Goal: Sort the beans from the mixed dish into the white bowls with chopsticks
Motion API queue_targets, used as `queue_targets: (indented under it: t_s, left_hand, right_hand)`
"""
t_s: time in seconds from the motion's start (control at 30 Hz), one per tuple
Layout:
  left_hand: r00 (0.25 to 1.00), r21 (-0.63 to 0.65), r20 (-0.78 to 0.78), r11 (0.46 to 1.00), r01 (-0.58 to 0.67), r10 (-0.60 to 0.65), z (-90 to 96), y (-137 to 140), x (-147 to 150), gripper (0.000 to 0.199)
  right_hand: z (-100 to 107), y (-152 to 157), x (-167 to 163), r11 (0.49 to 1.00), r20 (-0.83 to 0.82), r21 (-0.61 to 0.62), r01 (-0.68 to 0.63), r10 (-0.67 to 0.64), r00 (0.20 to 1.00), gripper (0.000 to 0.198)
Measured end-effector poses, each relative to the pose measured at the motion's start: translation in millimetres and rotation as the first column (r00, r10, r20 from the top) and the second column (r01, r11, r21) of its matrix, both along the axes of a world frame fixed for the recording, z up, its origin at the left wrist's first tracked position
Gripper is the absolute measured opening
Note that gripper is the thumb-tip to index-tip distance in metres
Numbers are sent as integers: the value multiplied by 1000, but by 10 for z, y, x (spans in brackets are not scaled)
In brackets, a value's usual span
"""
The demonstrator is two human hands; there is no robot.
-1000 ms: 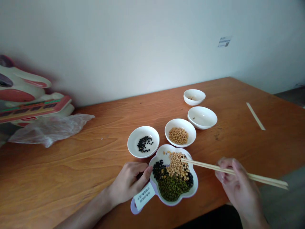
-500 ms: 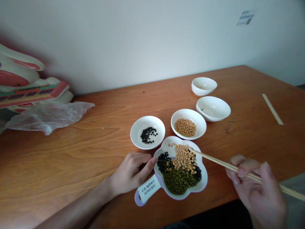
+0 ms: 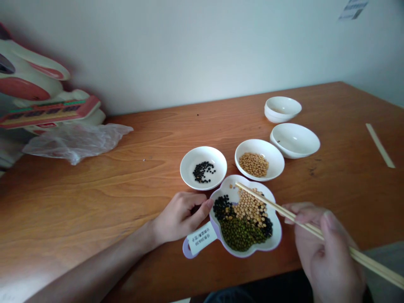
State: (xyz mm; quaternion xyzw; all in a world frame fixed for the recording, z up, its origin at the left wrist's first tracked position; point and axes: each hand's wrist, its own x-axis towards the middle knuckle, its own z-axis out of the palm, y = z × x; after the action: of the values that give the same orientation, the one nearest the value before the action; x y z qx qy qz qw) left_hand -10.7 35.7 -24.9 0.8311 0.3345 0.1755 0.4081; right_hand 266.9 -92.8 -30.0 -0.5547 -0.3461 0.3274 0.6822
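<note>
My right hand (image 3: 325,244) is closed around a pair of wooden chopsticks (image 3: 280,209). Their tips are together over the upper left part of a flower-shaped dish (image 3: 276,242) with a lilac rim and a labelled handle. Yellow soybeans (image 3: 251,206), black beans (image 3: 222,207) and green mung beans (image 3: 241,235) lie in it. Whether the tips pinch a bean I cannot tell. Thumb and fingers of my left hand (image 3: 183,214) pinch the dish's left edge. Just behind the dish stand a white bowl of black beans (image 3: 186,168) and a white bowl of soybeans (image 3: 279,162).
Two more white bowls, one with a dark speck (image 3: 303,145) and one farther back (image 3: 282,110), stand at the back right. A flat pale strip (image 3: 380,145) lies far right. A plastic bag (image 3: 78,141) and a toy keyboard figure (image 3: 47,109) are at the left, near the wall.
The view has turned slightly left, so everything sits farther right. The chopstick tips have moved leftward across the dish, from the soybeans to its upper left part. My left hand keeps its hold.
</note>
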Motion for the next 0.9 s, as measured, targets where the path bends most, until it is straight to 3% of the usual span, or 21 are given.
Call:
queue_targets:
  t_s: [0.1, 0.2, 0.37, 0.57, 0.7, 0.9]
  left_hand:
    - [1000, -6, 9, 1000, 6, -6, 16, 4, 11, 50]
    - [1000, -7, 11, 1000, 0, 0, 26, 0, 19, 50]
    - [1000, -15, -1, 1000, 1, -1, 16, -3, 14, 50]
    - [1000, -36, 25, 999, 15, -14, 3, 5, 8, 48]
    - [997, -28, 70, 999, 33, -31, 16, 4, 16, 47]
    - [991, -8, 128, 999, 49, -48, -5, 4, 11, 44]
  right_hand:
    - [108, 138, -46, 999, 4, 24, 26, -26, 1000, 42]
    - [122, 67, -78, 997, 8, 23, 74, -74, 997, 44]
    - [-19, -142, -73, 995, 89, 26, 100, -102, 991, 42]
    - [-137, -14, -48, 994, -8, 68, 86, -85, 996, 40]
    - [-198, -28, -91, 999, -11, 25, 28, -27, 1000, 38]
    - [-278, -113, 101, 993, 115, 105, 60, -73, 991, 47]
